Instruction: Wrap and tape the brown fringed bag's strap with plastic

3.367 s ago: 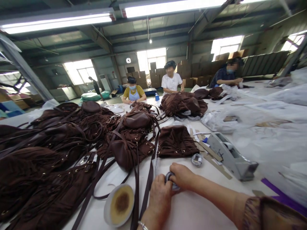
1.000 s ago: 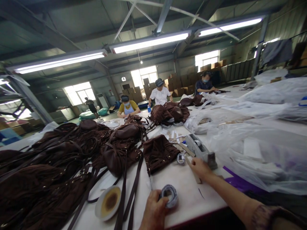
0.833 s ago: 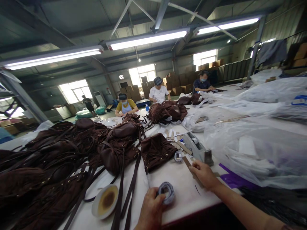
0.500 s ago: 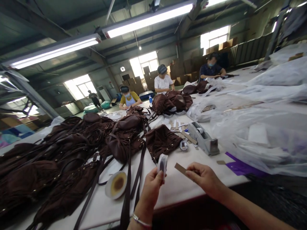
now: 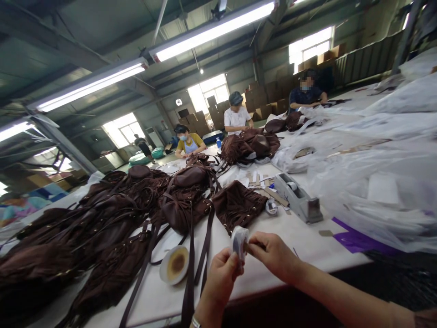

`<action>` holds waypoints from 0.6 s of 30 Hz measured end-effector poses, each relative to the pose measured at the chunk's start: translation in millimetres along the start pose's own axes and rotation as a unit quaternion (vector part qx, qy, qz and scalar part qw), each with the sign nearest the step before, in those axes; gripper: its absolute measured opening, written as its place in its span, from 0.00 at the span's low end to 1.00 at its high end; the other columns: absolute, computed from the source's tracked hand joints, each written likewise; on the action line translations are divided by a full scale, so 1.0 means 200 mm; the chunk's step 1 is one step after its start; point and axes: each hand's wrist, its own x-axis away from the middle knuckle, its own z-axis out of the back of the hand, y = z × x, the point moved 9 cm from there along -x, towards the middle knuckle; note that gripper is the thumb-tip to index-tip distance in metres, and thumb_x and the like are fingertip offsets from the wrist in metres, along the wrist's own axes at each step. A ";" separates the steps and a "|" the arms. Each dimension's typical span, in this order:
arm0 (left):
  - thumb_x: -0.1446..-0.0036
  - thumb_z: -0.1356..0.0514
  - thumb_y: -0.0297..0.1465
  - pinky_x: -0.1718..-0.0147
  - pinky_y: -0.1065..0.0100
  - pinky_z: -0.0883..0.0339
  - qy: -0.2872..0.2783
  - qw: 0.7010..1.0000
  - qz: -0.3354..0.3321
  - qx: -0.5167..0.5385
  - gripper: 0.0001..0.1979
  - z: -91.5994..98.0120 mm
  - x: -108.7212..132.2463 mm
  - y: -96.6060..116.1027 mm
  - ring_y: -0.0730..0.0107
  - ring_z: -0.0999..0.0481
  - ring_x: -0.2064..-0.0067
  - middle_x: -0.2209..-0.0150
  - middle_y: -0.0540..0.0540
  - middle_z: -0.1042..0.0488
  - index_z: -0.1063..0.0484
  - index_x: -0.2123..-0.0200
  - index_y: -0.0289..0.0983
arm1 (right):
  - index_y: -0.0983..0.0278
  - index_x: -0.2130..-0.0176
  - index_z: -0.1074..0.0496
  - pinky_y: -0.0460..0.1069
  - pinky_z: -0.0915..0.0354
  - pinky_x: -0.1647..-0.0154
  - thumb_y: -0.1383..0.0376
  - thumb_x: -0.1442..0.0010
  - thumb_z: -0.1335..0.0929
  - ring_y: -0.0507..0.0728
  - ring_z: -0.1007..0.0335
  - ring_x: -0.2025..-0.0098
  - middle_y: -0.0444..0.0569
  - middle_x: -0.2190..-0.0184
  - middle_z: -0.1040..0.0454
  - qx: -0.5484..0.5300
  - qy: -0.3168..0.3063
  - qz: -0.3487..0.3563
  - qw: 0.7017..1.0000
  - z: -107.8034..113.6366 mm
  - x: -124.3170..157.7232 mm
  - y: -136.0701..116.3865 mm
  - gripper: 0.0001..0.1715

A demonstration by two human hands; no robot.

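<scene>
My left hand (image 5: 223, 269) is closed round a white, loop-shaped piece (image 5: 239, 241) with a dark middle, held upright above the table's front part. I cannot make out its exact kind. My right hand (image 5: 273, 255) is pinched against the right side of this piece. The cardboard strip in its fingers is mostly hidden now. Just beyond the hands lies a dark brown fringed bag (image 5: 239, 205) with metal eyelets. A grey tape dispenser (image 5: 295, 198) stands to the right of that bag, and a small whitish roll-like thing (image 5: 271, 207) lies between them.
Brown bags (image 5: 116, 218) with long straps are heaped over the left side. A white bowl (image 5: 175, 265) with a brown-stained inside sits near the front edge. Cardboard scraps (image 5: 261, 180) lie behind the dispenser; clear plastic bags (image 5: 375, 182) cover the right. Several people sit across the table.
My right hand has moved left, bringing the cardboard strip against the white loop-shaped piece in my left hand. The strip stood out plainly before. The view has shifted slightly.
</scene>
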 end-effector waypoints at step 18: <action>0.39 0.39 0.41 0.64 0.68 0.42 -0.017 0.956 -0.085 -0.280 0.16 -0.07 0.09 0.16 0.67 0.34 0.65 0.71 0.48 0.32 0.30 0.74 0.36 | 0.65 0.57 0.23 0.44 0.54 0.80 0.48 0.46 0.25 0.47 0.52 0.80 0.38 0.81 0.38 -0.299 -0.022 -0.172 0.939 -0.13 0.16 0.31 0.27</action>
